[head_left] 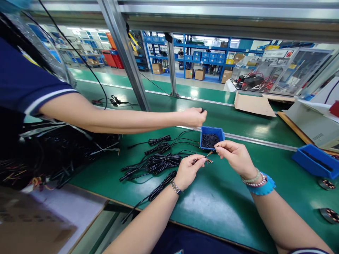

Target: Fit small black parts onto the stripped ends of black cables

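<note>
My left hand [189,171] is closed round the end of a black cable [162,185], whose thin coloured wires [210,161] fan out past my fingertips. My right hand [234,157] pinches at the tip of one yellowish wire; anything small between those fingers is too tiny to make out. Just beyond my hands stands a blue bin [212,129] full of small black pieces [209,140]. Bundled black cables [161,163] lie on the green table to the left of my left hand.
A co-worker's arm [127,118] reaches across from the left, its closed hand above the bin. More cables [90,148] are heaped at left. To the right are another blue bin [315,162] and two round metal parts [328,214]. A metal post [127,53] rises beyond.
</note>
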Tool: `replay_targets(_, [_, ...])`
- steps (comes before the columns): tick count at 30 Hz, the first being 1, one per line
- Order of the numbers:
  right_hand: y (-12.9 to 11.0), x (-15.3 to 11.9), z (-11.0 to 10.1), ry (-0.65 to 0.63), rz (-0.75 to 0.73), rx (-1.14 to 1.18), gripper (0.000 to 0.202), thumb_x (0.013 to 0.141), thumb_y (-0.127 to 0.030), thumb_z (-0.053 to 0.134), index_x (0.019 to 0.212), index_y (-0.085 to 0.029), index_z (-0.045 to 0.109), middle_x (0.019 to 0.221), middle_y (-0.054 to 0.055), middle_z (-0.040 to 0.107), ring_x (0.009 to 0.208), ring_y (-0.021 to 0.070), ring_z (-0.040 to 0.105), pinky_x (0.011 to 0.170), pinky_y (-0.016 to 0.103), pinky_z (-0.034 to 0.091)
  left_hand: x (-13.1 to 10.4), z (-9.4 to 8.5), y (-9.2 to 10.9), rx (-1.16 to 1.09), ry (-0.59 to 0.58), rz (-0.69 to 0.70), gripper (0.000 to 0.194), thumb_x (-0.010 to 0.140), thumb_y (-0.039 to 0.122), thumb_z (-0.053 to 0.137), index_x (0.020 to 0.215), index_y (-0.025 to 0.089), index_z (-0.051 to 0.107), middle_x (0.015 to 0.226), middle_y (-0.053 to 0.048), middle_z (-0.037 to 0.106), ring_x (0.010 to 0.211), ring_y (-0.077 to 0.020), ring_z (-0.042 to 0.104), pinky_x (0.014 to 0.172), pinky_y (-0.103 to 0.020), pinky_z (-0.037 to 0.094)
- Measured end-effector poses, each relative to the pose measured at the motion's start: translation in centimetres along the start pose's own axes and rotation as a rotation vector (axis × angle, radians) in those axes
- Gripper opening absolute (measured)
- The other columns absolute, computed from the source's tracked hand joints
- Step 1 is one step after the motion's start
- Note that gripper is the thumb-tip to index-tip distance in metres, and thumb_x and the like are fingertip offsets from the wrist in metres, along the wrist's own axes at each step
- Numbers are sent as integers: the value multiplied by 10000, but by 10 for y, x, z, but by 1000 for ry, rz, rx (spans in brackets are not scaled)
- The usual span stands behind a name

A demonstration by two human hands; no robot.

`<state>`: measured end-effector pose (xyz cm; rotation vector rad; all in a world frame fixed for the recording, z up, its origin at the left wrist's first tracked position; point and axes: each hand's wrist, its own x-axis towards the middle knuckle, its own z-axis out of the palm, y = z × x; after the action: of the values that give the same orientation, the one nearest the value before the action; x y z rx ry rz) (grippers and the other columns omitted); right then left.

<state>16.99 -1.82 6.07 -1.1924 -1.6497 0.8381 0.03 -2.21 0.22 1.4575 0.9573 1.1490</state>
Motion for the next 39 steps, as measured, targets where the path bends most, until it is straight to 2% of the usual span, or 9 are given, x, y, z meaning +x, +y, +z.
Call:
replay_targets(4, [-2,-1,0,-9,-14,-42,171,745,-306,567,770,-149,632,679,12,597,555,87,480,530,219,396,0,0,1,-3,5,2,251,758,368,543,754,142,651,649,-22,596,650,-132,525,633,-248,405])
replay_targets(8, [-1,-1,2,-78,33,-63,187,730,-323,575,761,-149,637,691,23,609,544,91,485,511,222,395,0,1,2,1,9,-1,225,761,343,544,740,143,645,652,-21,600,654,-131,529,623,-242,404])
replay_targets(13, [4,0,8,-70,177,111,212,706,-345,603,724,-133,609,547,-8,548,480,78,462,490,219,384,0,1,2,-3,25,-18,202,748,328,564,734,142,642,637,-14,602,618,-120,516,595,-232,402])
replay_targets(18, [10,0,16,-37,220,268,233,692,-350,628,652,-129,565,533,-13,534,459,69,456,472,216,367,0,2,3,-19,52,-21,187,739,312,577,709,137,635,647,-14,613,625,-116,527,616,-233,414])
replay_targets(22, [13,-1,21,18,222,268,234,693,-354,628,679,-127,574,540,-10,540,464,72,461,471,217,365,0,2,2,-49,71,-21,178,735,305,582,708,135,626,651,-14,612,641,-118,532,637,-237,414])
replay_targets(26, [15,-3,23,-42,223,304,248,697,-370,622,686,-128,571,541,-9,535,468,74,456,474,220,365,0,2,1,-49,66,-28,185,736,314,579,706,136,618,647,-13,606,649,-124,532,643,-242,408])
replay_targets(28, [16,-3,25,-74,214,328,245,700,-368,621,694,-129,567,549,-10,531,480,75,455,484,221,368,0,1,2,-46,45,-25,197,746,322,566,688,138,609,647,-17,600,675,-135,536,654,-247,404])
replay_targets(34, [19,-3,31,-44,168,298,236,719,-367,595,697,-135,558,554,-15,524,483,72,440,480,216,355,-1,1,3,-44,-74,-7,265,795,317,495,617,140,581,669,-27,586,709,-141,522,678,-249,388])
replay_targets(39, [14,-4,28,-164,191,220,220,709,-341,603,659,-129,570,555,-20,519,483,64,428,480,212,347,1,-1,2,-42,-1,-22,241,779,334,518,649,142,584,625,-4,565,610,-111,478,627,-236,378])
